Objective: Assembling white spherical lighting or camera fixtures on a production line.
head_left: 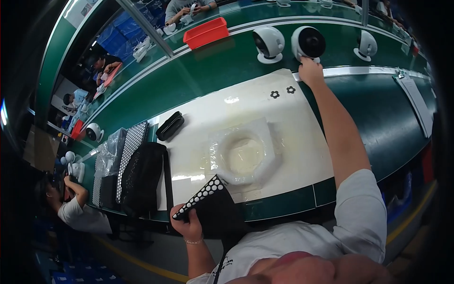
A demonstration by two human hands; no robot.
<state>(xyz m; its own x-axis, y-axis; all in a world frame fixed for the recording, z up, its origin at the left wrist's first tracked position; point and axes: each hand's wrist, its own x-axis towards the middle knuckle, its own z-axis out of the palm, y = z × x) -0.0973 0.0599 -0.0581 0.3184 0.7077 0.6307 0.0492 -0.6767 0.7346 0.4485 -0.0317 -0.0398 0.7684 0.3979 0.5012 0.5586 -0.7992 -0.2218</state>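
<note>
My left hand point(190, 226) is closed round the edge of a black folded piece with white dots point(208, 201), held close to my body at the front of the bench. My right arm stretches far forward. At its end my right hand point(310, 72) grips the base of a white round-headed device point(302, 43) with a large black round face. The fingertips are partly hidden against that base. A matching white device point(268, 43) stands just left of it, and another white device point(366, 46) stands to the right.
A white foam ring point(269, 161) lies on a pale mat point(194, 156). Left of it are a small black case point(170, 126), a black bag point(143, 173) and dotted sheets point(134, 142). A red bin point(206, 32) and a clipboard point(416, 102) are farther out. Other people work beyond the bench.
</note>
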